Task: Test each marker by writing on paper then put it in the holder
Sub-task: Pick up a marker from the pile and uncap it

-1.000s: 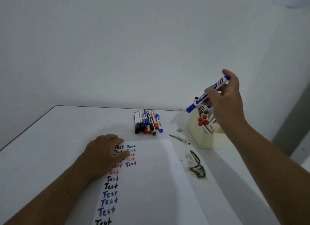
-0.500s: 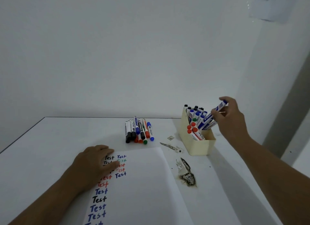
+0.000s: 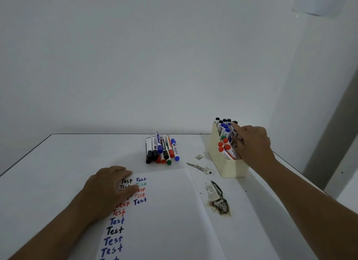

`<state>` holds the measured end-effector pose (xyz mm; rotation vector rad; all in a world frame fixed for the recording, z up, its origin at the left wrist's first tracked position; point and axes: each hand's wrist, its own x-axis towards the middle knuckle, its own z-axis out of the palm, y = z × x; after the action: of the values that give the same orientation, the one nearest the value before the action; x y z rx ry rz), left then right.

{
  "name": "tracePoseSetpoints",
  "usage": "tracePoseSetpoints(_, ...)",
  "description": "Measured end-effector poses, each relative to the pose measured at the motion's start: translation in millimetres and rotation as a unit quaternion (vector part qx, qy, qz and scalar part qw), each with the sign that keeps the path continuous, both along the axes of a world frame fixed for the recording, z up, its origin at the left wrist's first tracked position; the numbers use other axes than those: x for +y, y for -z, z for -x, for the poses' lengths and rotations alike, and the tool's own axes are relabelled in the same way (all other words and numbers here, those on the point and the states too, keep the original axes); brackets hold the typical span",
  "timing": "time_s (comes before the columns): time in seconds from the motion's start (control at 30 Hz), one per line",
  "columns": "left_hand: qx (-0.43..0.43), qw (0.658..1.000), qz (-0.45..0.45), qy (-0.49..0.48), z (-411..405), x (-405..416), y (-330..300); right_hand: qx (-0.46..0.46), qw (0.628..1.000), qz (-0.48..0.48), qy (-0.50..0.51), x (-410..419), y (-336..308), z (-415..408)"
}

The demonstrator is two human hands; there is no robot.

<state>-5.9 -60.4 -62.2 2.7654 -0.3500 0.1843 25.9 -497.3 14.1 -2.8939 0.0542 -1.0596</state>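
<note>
**Right hand at the holder, left hand flat on the paper**

The right hand (image 3: 251,143) reaches over the cream holder (image 3: 230,168). Its fingers (image 3: 235,127) lie among the standing markers (image 3: 225,131); whether they pinch one cannot be told. The left hand (image 3: 108,188) presses down on the paper (image 3: 170,217), fingers (image 3: 126,170) straight and close together, over rows of "Test". Beyond those fingers, a loose bunch of markers (image 3: 161,149) lies on the worktop (image 3: 67,159), well to the left of the holder.
</note>
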Motion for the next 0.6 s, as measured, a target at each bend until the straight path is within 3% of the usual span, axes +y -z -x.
tracePoseSetpoints(0.17,0.002,1.000,0.012,-0.002,2,-2,-2,0.013,0.997,-0.073,0.023,14,-8,8)
tracePoseSetpoints(0.3,0.004,1.000,0.006,-0.003,6,-5,-8,-0.146,0.981,-0.124,-0.028,53,-18,30)
tracePoseSetpoints(0.37,0.004,1.000,-0.002,-0.005,7,-6,-10,-0.169,0.973,-0.135,-0.078,81,-20,37)
tracePoseSetpoints(0.47,0.016,1.000,0.004,-0.004,10,-6,-12,-0.127,0.972,-0.082,-0.181,121,-20,44)
tracePoseSetpoints(0.6,0.023,1.000,0.002,-0.006,11,-7,-14,0.031,0.963,0.014,-0.268,161,-8,36)
